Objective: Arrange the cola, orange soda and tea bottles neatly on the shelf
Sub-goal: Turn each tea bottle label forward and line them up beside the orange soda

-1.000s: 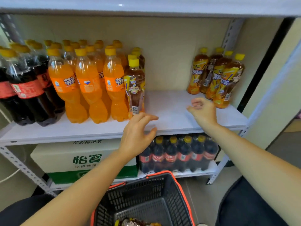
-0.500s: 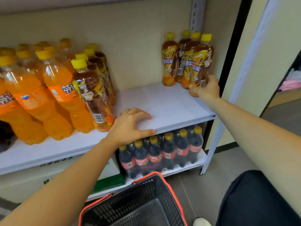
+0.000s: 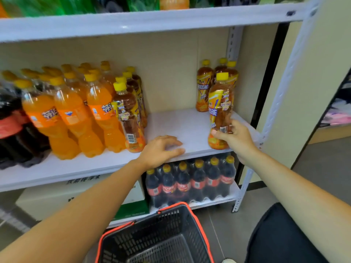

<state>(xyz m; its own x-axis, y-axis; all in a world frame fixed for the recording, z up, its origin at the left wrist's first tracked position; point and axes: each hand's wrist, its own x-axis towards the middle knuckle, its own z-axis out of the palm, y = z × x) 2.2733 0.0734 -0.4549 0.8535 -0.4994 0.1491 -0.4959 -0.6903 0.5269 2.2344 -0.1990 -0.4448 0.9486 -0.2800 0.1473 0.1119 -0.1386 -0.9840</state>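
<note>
On the white middle shelf (image 3: 186, 122), cola bottles (image 3: 11, 128) stand at the far left, then rows of orange soda bottles (image 3: 68, 114), then a row of tea bottles (image 3: 129, 118). A separate cluster of tea bottles (image 3: 204, 86) stands at the back right. My right hand (image 3: 234, 138) grips the lower half of a yellow-capped tea bottle (image 3: 220, 103) at the shelf's front right; it looks upright, base near the shelf edge. My left hand (image 3: 161, 150) rests flat on the shelf's front edge, beside the left tea row.
A black shopping basket with an orange rim (image 3: 152, 238) sits below my arms. A shrink-wrapped cola pack (image 3: 191, 183) and a white and green carton (image 3: 76, 196) fill the bottom shelf. Green and orange bottles line the top shelf (image 3: 133, 21). The right upright post (image 3: 284, 82) borders the shelf.
My right hand has taken hold of the front tea bottle in the right cluster and drawn it forward to the shelf's edge. My left hand stays resting on the shelf. The camera shifted.
</note>
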